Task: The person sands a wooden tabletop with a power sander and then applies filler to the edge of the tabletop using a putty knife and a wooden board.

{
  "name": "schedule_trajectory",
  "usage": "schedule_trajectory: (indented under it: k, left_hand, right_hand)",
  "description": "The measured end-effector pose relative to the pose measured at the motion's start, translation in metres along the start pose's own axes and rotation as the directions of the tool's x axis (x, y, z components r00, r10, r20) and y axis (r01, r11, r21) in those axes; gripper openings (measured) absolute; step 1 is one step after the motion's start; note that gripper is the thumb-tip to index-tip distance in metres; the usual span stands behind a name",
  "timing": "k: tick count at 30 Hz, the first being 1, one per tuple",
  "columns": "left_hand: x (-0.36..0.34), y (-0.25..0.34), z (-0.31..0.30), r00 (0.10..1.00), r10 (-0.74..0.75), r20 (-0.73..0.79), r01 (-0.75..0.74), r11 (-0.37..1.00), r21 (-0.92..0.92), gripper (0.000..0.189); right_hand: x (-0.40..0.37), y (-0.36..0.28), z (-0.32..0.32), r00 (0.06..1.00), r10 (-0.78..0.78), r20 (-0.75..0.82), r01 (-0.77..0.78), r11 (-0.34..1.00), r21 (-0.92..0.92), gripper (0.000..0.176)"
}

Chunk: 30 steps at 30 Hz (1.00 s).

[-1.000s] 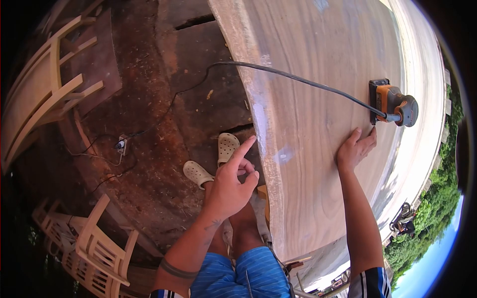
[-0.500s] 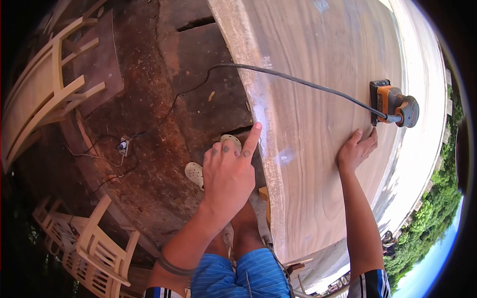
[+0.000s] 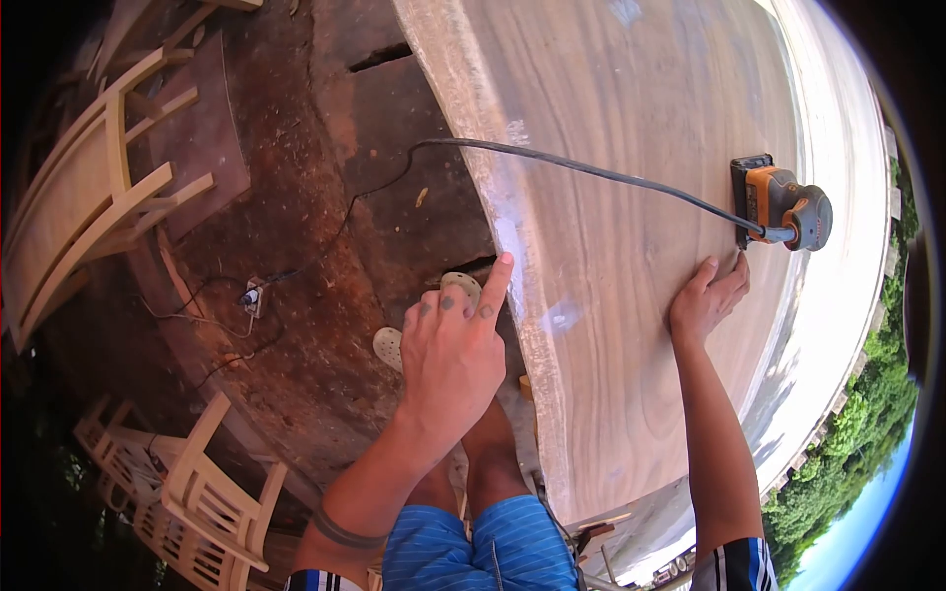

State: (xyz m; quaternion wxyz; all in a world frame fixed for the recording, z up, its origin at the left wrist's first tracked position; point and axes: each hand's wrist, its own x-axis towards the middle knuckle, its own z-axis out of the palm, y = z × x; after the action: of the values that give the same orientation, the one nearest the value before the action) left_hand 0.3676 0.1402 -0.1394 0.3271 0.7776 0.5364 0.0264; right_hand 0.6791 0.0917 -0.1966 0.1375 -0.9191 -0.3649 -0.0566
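Note:
My left hand [image 3: 455, 353] has its index finger stretched out, the fingertip at the pale-filled edge of a wide wooden slab [image 3: 621, 394]; its other fingers are bent and their tips are hidden. No object shows in it. On the slab's surface, my right hand [image 3: 708, 301] lies with its fingers extended and holds nothing. Just beyond those fingertips sits an orange and black electric sander [image 3: 778, 202], not gripped by either hand. Its black cord [image 3: 581, 169] runs across the wood and over the near edge.
The cord drops to a socket [image 3: 253, 295] on the stained floor. Wooden chairs, one [image 3: 128, 187] at upper left and another [image 3: 212, 502] at lower left, stand nearby. Pale clogs [image 3: 389, 347] are on my feet. Green foliage [image 3: 852, 433] lies beyond the slab's far side.
My left index fingertip has shifted slightly down and left along the slab's edge. The right hand rests at the same spot, and the sander has not moved. The view has tilted slightly.

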Motion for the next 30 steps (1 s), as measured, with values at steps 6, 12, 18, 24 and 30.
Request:
schedule_trajectory:
  k: [6, 12, 18, 24, 30]
  left_hand:
    - [0.001, -0.001, -0.003, 1.0, -0.01, -0.026, 0.01, 1.0, -0.012, 0.077]
    - [0.007, -0.004, -0.005, 1.0, -0.023, -0.01, 0.023, 0.999, -0.039, 0.077]
    - [0.007, -0.007, -0.005, 0.997, -0.039, -0.063, 0.03, 0.989, -0.145, 0.074]
    - [-0.011, -0.021, -0.004, 0.976, -0.216, -0.011, 0.185, 0.858, -0.479, 0.071]
    - [-0.041, -0.051, 0.016, 0.933, -0.301, 0.196, 0.355, 0.689, -0.632, 0.068]
  right_hand:
    - [0.001, -0.001, -0.002, 1.0, -0.015, -0.004, 0.015, 1.0, 0.008, 0.056]
    - [0.0, 0.0, -0.002, 1.0, -0.019, -0.004, 0.019, 1.0, 0.0, 0.056]
    - [0.0, 0.002, 0.0, 0.999, -0.034, -0.013, 0.034, 0.999, -0.005, 0.056]
    - [0.0, 0.0, -0.001, 1.0, -0.025, -0.012, 0.025, 1.0, 0.0, 0.055]
    - [0.0, -0.001, -0.002, 1.0, -0.028, -0.011, 0.029, 1.0, 0.003, 0.055]
